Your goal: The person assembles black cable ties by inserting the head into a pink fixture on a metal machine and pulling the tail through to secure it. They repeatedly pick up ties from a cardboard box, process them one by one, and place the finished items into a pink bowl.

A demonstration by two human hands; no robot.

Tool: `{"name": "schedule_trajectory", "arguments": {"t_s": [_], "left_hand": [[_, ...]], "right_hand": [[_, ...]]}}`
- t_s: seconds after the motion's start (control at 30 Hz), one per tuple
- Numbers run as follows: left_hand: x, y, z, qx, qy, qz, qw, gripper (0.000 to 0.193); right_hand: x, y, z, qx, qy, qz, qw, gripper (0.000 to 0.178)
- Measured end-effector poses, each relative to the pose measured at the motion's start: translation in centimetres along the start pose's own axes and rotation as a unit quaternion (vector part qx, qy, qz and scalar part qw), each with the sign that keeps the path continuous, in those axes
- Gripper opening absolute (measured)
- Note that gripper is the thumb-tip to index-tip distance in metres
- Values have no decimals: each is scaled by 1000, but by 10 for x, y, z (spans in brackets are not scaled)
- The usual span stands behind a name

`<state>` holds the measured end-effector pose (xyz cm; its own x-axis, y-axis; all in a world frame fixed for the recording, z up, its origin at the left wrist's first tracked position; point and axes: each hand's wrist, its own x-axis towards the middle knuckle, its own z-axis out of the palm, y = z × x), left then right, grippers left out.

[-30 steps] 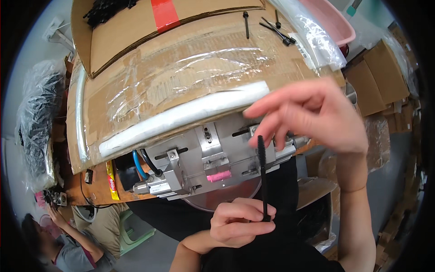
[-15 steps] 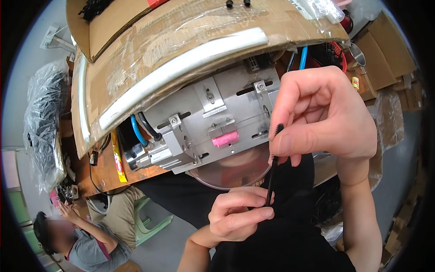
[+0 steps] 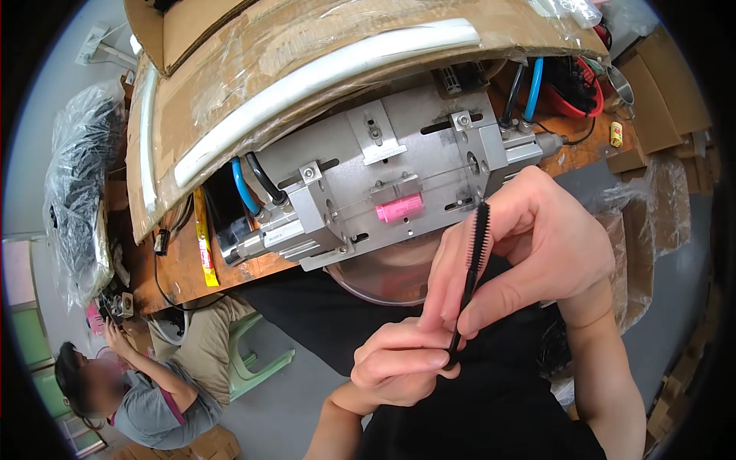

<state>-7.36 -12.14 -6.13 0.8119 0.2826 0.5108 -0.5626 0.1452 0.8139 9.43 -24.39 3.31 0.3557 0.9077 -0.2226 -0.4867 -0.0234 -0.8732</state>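
Note:
A slim black mascara brush (image 3: 478, 241) stands tilted between my hands, bristled end up. My left hand (image 3: 402, 362) is closed on its lower end, pinching it between thumb and fingers. Just above, my right hand (image 3: 529, 249) grips the stem with thumb and fingertips, and the bristles show past its fingers. Beyond my hands is a metal fixture (image 3: 399, 169) with a cylinder unit at each side. A small pink piece (image 3: 400, 208) sits at the middle of its front edge.
A cardboard sheet (image 3: 253, 84) covers the fixture's far side. Below its front edge is a clear round bowl (image 3: 376, 276). A yellow packet (image 3: 204, 238) lies on the wooden table at left, a red basket (image 3: 590, 100) at right. Another person (image 3: 149, 383) sits at lower left.
My right hand has slid down the brush from the bristles to the stem, nearer my left hand, uncovering the bristles. The view has shifted slightly.

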Motion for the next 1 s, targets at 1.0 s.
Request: {"name": "schedule_trajectory", "arguments": {"t_s": [1.0], "left_hand": [[42,-29,-5,705,-168,-43,688,70]], "right_hand": [[-25,39,-22,-292,373,-254,843,12]]}}
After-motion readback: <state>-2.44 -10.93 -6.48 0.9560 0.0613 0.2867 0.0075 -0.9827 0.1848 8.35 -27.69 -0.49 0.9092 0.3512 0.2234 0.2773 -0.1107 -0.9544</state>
